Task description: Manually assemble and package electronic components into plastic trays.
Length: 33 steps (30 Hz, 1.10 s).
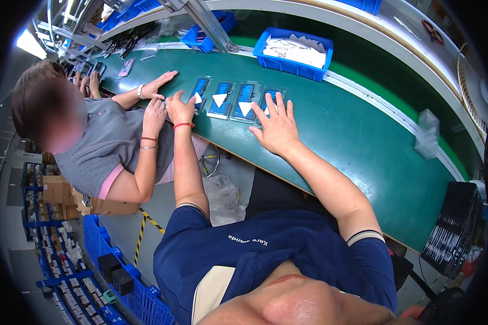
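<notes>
Green tabletop point(358, 135), rightmost package point(263, 102) partly hidden

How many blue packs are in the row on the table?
4: first pack by the left hand, second pack and third pack between, fourth pack partly hidden by the right hand.
</notes>
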Available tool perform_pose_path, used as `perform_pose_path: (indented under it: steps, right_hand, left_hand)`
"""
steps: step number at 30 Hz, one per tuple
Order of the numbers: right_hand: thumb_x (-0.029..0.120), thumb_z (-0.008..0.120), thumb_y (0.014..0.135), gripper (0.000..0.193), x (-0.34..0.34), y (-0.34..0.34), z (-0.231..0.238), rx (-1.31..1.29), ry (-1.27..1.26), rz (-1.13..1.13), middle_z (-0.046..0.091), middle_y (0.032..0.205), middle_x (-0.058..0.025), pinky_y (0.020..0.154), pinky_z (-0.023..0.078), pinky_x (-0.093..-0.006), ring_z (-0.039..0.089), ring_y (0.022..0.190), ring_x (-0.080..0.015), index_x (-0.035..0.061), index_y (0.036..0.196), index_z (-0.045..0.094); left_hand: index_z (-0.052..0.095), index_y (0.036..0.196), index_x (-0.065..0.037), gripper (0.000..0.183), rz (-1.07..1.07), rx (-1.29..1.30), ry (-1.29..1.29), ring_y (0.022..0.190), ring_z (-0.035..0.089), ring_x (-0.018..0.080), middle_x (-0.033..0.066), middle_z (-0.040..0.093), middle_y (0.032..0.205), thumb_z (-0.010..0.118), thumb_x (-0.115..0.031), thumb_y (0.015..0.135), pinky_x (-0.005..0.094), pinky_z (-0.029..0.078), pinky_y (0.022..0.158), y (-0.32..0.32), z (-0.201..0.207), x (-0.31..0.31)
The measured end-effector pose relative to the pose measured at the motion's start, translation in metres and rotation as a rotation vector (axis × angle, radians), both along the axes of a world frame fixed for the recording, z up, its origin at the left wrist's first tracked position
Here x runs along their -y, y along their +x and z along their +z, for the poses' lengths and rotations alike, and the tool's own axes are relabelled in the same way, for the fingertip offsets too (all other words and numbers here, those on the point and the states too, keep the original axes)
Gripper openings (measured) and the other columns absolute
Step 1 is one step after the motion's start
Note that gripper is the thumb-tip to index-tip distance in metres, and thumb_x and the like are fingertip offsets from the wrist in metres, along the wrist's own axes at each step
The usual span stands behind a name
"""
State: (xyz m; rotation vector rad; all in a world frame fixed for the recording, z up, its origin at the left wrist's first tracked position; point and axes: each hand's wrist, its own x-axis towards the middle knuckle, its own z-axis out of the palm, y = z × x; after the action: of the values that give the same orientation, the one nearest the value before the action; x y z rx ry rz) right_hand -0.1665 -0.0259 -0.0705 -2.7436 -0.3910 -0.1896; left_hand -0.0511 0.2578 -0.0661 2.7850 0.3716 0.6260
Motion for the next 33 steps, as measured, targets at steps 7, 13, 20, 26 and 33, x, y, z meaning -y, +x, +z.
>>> perform_pose_path:
  steps: [7, 13, 20, 26, 33]
  right_hand:
    - [0.047, 0.050, 0.091, 0.062, -0.021, 0.012, -0.001, -0.002, -0.019, -0.048, 0.023, 0.151, -0.0212, 0.111, 0.010, -0.0600, 0.011, 0.142, -0.0428, 0.0198, 0.145, 0.035]
    - [0.034, 0.053, 0.090, 0.065, -0.026, 0.027, -0.006, 0.126, 0.261, -0.019, 0.016, 0.151, -0.0269, 0.112, 0.012, -0.0590, 0.012, 0.141, -0.0451, 0.0213, 0.148, 0.026]
    - [0.027, 0.067, 0.080, 0.062, 0.135, -0.054, 0.037, 0.299, 0.242, -0.253, 0.046, 0.134, -0.0226, 0.108, 0.022, -0.0586, 0.038, 0.129, -0.0400, 0.0089, 0.135, 0.044]
    - [0.022, 0.071, 0.077, 0.044, 0.340, -0.227, 0.105, 0.491, -0.363, -0.901, 0.057, 0.117, -0.0195, 0.100, 0.036, -0.0479, 0.052, 0.111, -0.0364, 0.0032, 0.115, 0.058]
    - [0.014, 0.073, 0.073, 0.040, 0.409, -0.360, 0.141, 0.050, -0.392, -1.494, 0.061, 0.109, -0.0197, 0.087, 0.049, -0.0442, 0.058, 0.105, -0.0360, 0.0041, 0.111, 0.063]
  left_hand:
    - [0.066, 0.101, -0.003, 0.028, -0.270, 0.428, -0.229, 0.102, 0.053, 0.0333, 0.0183, 0.054, 0.105, 0.071, -0.015, 0.077, 0.0414, 0.043, 0.090, -0.050, -0.004, 0.063]
    - [0.067, 0.098, -0.003, 0.020, -0.507, 0.549, -0.439, 0.100, 0.057, 0.0293, 0.0158, 0.057, 0.107, 0.069, -0.005, 0.079, 0.0373, 0.046, 0.084, -0.102, 0.018, 0.166]
    - [0.066, 0.090, -0.002, 0.014, -0.970, 0.500, -0.482, 0.088, 0.058, 0.0283, 0.0136, 0.060, 0.094, 0.067, 0.000, 0.076, 0.0362, 0.046, 0.078, -0.127, 0.035, 0.254]
    - [0.065, 0.084, -0.003, 0.011, -1.550, 0.345, -0.345, 0.080, 0.058, 0.0278, 0.0102, 0.061, 0.087, 0.067, 0.000, 0.074, 0.0364, 0.047, 0.070, -0.134, 0.053, 0.319]
    - [0.066, 0.085, -0.006, 0.009, -1.883, 0.120, -0.247, 0.087, 0.058, 0.0263, 0.0076, 0.061, 0.093, 0.067, -0.006, 0.076, 0.0367, 0.047, 0.073, -0.141, 0.009, 0.391]
